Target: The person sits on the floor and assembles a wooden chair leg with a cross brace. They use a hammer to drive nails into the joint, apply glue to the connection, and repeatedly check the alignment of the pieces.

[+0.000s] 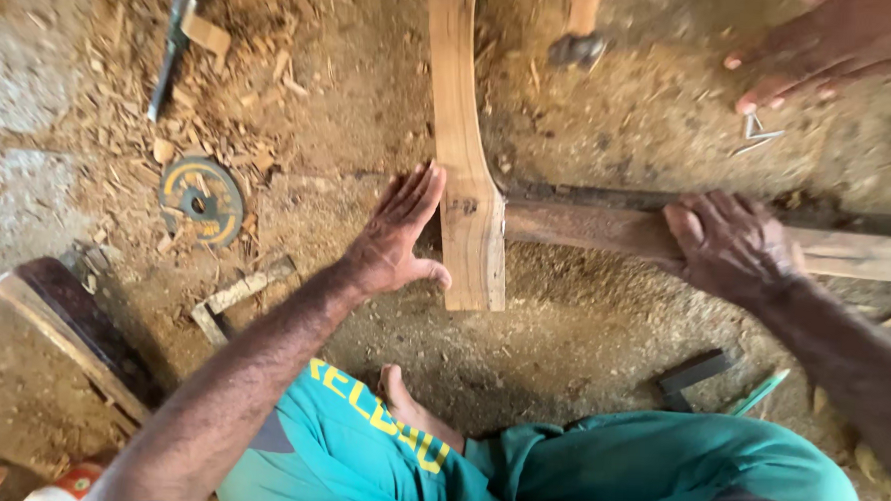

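Note:
A curved wooden leg piece (466,131) lies lengthwise on the sawdust floor, joined at its lower end to a horizontal wooden rail (846,253) running right. My left hand (396,233) is flat and spread, its palm against the left edge of the curved piece near the joint. My right hand (731,243) presses down on the rail, fingers curled over its top. My bare foot (404,404) and teal-clad legs show at the bottom.
Another person's foot (825,52) rests at top right, with bent nails (756,134) beside it. A round abrasive disc (200,200), a metal tool (169,53), a wooden offcut (238,297), a dark board (71,329) and a dark block (695,374) lie about.

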